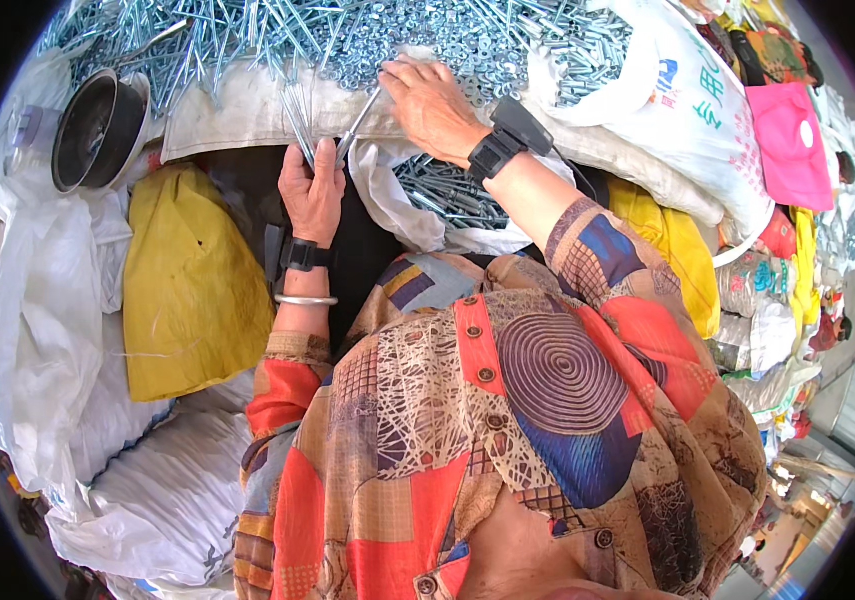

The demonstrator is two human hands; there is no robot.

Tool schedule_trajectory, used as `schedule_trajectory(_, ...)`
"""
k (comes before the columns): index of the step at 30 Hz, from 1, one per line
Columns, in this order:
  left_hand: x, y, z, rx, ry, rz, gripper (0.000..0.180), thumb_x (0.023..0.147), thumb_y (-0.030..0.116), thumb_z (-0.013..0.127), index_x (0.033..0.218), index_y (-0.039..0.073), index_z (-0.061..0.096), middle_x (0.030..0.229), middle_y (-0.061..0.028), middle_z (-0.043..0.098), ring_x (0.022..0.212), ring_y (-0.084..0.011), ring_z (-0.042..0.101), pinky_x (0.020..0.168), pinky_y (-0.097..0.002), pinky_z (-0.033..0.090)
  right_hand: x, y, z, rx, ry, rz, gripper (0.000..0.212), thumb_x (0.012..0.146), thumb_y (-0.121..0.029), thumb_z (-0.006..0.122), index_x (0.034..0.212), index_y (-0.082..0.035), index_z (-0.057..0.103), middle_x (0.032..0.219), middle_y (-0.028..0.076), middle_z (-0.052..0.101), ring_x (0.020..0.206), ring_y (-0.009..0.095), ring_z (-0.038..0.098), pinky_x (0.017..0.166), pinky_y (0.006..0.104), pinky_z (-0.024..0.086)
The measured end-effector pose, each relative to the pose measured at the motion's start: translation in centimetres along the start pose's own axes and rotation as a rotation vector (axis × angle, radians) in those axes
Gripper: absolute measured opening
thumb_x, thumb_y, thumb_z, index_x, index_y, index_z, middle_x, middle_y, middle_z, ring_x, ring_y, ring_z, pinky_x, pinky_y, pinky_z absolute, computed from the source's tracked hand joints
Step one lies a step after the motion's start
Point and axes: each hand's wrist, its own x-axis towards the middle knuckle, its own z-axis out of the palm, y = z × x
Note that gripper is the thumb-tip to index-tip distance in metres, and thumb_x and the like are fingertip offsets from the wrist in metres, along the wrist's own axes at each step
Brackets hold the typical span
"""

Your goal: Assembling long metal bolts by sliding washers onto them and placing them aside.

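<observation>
My left hand (311, 200) is closed on a small bundle of long thin silvery bolts (297, 118), which point up and away from me. Another bolt (358, 122) slants from its fingertips toward my right hand (432, 108). The right fingers are bent together at the near edge of a heap of small metal nuts and washers (467, 65); whatever they pinch is hidden. Loose long bolts (247, 35) lie heaped to the left of the nuts. Below my right wrist, an open white bag (387, 205) holds darker assembled bolts (452, 192).
A black pan (97, 135) stands at the left, above a yellow cloth (182, 290) and white sacks (167, 470). On the right are a printed white sack (692, 115), a pink bag (789, 145) and more yellow cloth (672, 255). Pale fabric (232, 115) edges the work surface.
</observation>
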Motion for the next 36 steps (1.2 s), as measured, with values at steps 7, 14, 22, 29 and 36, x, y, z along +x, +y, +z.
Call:
schedule_trajectory(7,0.4,-0.1,-0.2,-0.063,-0.006,0.015,0.021,0.101,0.025,0.059,0.094,0.005,0.057,0.069,0.0009,0.055,0.050,-0.0043,0.045,0.043,-0.0198,0.035,-2.7,2.0,-2.0,0.106,-0.074,0.119,0.029,0.092,-0.015,0.058,0.119,-0.007,0.064,0.127,0.010,0.058,0.121,0.029,0.052,0.103,0.0433,0.035)
schedule_trajectory(14,0.5,0.2,0.4,-0.089,-0.025,-0.007,0.022,0.100,0.024,0.061,0.089,0.006,0.054,0.067,0.0026,0.052,0.051,-0.0034,0.043,0.044,-0.0196,0.035,-2.5,3.0,-2.9,0.180,-0.068,0.172,0.018,0.089,-0.010,0.061,0.105,-0.010,0.068,0.089,0.007,0.057,0.091,0.027,0.057,0.081,0.0406,0.040)
schedule_trajectory(22,0.4,0.5,0.4,-0.088,-0.017,-0.005,0.025,0.099,0.023,0.063,0.083,0.008,0.051,0.066,0.0044,0.050,0.052,-0.0024,0.043,0.045,-0.0192,0.034,-1.5,2.5,-2.2,0.279,-0.116,0.235,0.016,0.085,-0.007,0.065,0.100,-0.008,0.067,0.089,0.008,0.059,0.087,0.030,0.060,0.078,0.0409,0.046)
schedule_trajectory(29,0.6,0.0,0.2,-0.057,-0.032,0.001,0.022,0.099,0.022,0.063,0.086,0.007,0.054,0.066,0.0038,0.051,0.051,-0.0028,0.042,0.044,-0.0196,0.034,1.4,4.1,-2.5,0.592,-0.168,0.347,0.014,0.083,-0.011,0.069,0.093,-0.001,0.067,0.076,0.015,0.068,0.071,0.025,0.067,0.066,0.0344,0.051)
schedule_trajectory(36,0.5,0.0,0.6,-0.006,-0.062,0.039,0.021,0.098,0.024,0.064,0.090,0.007,0.056,0.066,0.0034,0.052,0.050,-0.0032,0.043,0.043,-0.0200,0.035,2.2,4.1,-1.4,0.353,-0.238,0.335,0.017,0.082,-0.010,0.069,0.097,-0.002,0.069,0.083,0.019,0.068,0.083,0.039,0.066,0.074,0.0432,0.052)
